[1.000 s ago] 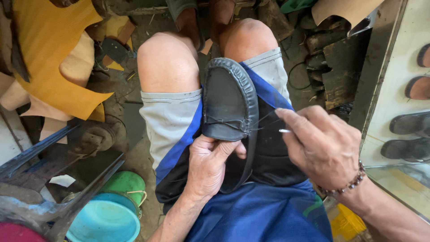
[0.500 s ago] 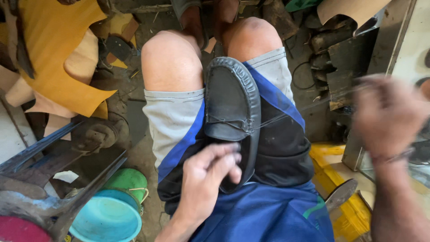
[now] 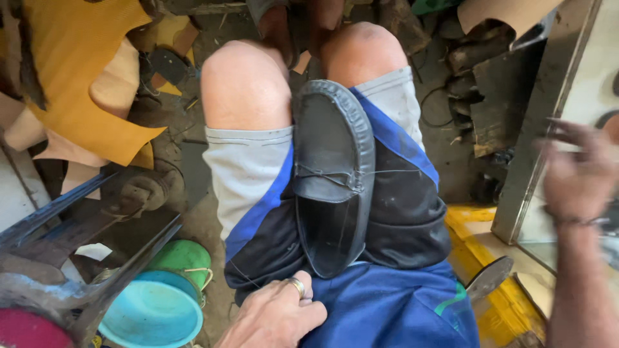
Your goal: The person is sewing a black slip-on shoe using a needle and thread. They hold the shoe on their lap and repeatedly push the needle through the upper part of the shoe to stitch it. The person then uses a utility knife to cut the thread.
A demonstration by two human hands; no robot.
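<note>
Black shoe [image 3: 334, 174] now lies unheld; left hand [image 3: 274, 317] has slid off.

The shoe [image 3: 335, 174] is black, stitched with pale thread [image 3: 387, 172]. The shorts [image 3: 387, 303] are blue with grey legs, black panels and a green mark near the hem. One bowl [image 3: 151, 312] is turquoise, the one behind it [image 3: 187, 258] green, a third at the corner [image 3: 26, 328] red. The leather sheet [image 3: 71, 71] is mustard yellow. The ring [image 3: 296, 287] is gold, the crate [image 3: 496, 309] yellow
</note>
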